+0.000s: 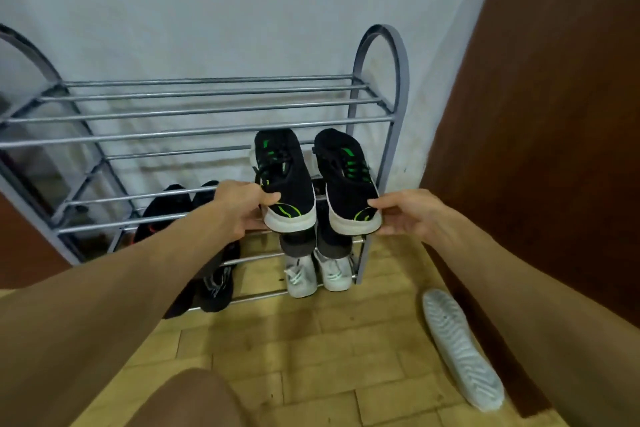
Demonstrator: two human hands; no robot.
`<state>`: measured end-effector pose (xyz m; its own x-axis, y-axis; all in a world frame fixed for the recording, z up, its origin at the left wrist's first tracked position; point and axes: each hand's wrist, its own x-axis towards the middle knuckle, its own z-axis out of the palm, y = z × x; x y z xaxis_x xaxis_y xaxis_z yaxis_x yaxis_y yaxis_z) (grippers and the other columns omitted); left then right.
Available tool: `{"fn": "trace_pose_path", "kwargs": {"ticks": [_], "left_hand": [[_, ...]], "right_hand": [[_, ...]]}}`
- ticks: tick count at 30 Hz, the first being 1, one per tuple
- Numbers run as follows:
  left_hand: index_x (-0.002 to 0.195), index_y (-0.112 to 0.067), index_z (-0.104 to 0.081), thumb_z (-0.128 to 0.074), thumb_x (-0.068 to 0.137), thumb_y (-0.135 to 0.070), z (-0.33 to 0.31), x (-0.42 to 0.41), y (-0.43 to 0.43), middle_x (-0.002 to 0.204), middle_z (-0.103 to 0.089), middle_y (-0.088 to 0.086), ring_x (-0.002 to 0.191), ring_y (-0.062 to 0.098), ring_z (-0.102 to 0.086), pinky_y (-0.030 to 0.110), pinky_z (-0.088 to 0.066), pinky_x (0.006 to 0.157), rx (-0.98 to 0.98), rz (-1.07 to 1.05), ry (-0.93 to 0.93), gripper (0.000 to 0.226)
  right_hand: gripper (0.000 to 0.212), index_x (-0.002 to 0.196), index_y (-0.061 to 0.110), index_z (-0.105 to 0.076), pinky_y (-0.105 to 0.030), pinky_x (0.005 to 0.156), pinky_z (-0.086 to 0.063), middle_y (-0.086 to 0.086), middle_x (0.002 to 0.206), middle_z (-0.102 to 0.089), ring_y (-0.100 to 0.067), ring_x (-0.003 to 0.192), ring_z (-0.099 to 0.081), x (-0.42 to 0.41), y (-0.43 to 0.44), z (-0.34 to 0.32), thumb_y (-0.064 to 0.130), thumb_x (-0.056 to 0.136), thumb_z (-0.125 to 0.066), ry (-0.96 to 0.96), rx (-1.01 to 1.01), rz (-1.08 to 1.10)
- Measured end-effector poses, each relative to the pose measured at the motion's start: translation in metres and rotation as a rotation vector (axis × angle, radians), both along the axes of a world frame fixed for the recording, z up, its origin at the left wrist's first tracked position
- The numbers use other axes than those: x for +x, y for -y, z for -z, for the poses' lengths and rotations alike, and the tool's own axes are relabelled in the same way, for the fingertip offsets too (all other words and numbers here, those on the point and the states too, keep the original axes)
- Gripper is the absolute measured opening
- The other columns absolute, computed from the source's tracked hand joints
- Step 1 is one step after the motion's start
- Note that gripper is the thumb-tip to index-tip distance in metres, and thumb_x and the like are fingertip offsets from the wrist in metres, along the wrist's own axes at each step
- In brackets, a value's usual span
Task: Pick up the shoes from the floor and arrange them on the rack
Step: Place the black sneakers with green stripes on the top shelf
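While two hands (242,208) (408,215) grip two black-green shoes (284,180) (346,180), one white shoe (460,350) lies floored.

- Shoes in my left hand (242,208) and right hand (408,215): black-and-green pair (287,180), matt knit cloth, smooth white rubbery soles.
- Rack (207,111) beyond both hands: grey metal tubes, dull sheen.
- Floor (311,340) below hands: yellowish wood-look blocks, worn matt.
- White shoe (460,350) under right forearm: ridged sole.

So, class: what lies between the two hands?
In the head view, the pair of black sneakers lies between them, left hand and right hand each gripping a heel.
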<state>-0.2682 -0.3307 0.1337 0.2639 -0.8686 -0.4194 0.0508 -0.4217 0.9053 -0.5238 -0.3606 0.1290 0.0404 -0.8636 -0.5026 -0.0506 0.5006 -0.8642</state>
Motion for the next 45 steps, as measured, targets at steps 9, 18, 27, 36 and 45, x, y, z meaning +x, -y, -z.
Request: {"fn": "trace_pose_path", "kwargs": {"ticks": [9, 18, 27, 36, 45], "left_hand": [[0.099, 0.002, -0.063, -0.069, 0.082, 0.001, 0.013, 0.008, 0.066, 0.092, -0.067, 0.017, 0.075, 0.029, -0.065, 0.045, -0.058, 0.073, -0.008, 0.069, 0.052, 0.018], [0.118, -0.005, -0.059, -0.062, 0.091, -0.023, 0.01, 0.006, 0.058, 0.121, -0.063, 0.014, 0.109, 0.03, -0.061, 0.043, -0.054, 0.083, 0.039, 0.164, 0.218, 0.032], [0.146, -0.006, -0.027, -0.054, 0.092, -0.034, 0.008, -0.021, -0.018, 0.152, -0.021, 0.02, 0.14, 0.036, -0.025, 0.041, -0.027, 0.112, -0.078, 0.204, 0.74, 0.067], [0.1, -0.011, -0.064, -0.056, 0.093, -0.033, 0.037, -0.112, -0.126, 0.094, -0.06, 0.005, 0.085, 0.019, -0.055, 0.03, -0.043, 0.079, -0.053, 0.615, 0.671, 0.025], [0.109, -0.021, -0.062, -0.06, 0.09, -0.033, 0.102, -0.216, -0.235, 0.107, -0.064, -0.001, 0.097, 0.013, -0.063, 0.027, -0.052, 0.082, 0.206, 0.962, 0.274, 0.023]], "right_hand": [[0.013, 0.089, 0.005, -0.065, -0.036, 0.063, -0.058, -0.009, 0.086, -0.066, -0.022, 0.072, -0.066, 0.035, 0.065, 0.021, 0.003, 0.08, -0.073, 0.104, 0.026, 0.109], [0.012, 0.093, 0.008, -0.062, -0.031, 0.061, -0.054, -0.013, 0.104, -0.066, -0.025, 0.088, -0.064, 0.044, 0.055, 0.028, 0.013, 0.087, -0.07, 0.005, -0.056, 0.201], [0.026, 0.115, 0.004, -0.066, -0.028, 0.067, -0.054, -0.008, 0.101, -0.063, -0.021, 0.092, -0.061, -0.005, -0.022, 0.027, 0.013, 0.09, -0.065, -0.31, -0.132, -0.071], [0.025, 0.116, 0.002, -0.063, -0.026, 0.066, -0.052, -0.006, 0.092, -0.061, -0.019, 0.078, -0.057, -0.093, -0.157, 0.074, 0.016, 0.097, -0.055, -0.522, 0.022, -0.335], [0.029, 0.116, 0.003, -0.065, -0.027, 0.067, -0.055, -0.009, 0.105, -0.064, -0.021, 0.093, -0.062, -0.176, -0.281, 0.151, 0.019, 0.091, -0.061, -0.57, 0.208, -0.237]]}}
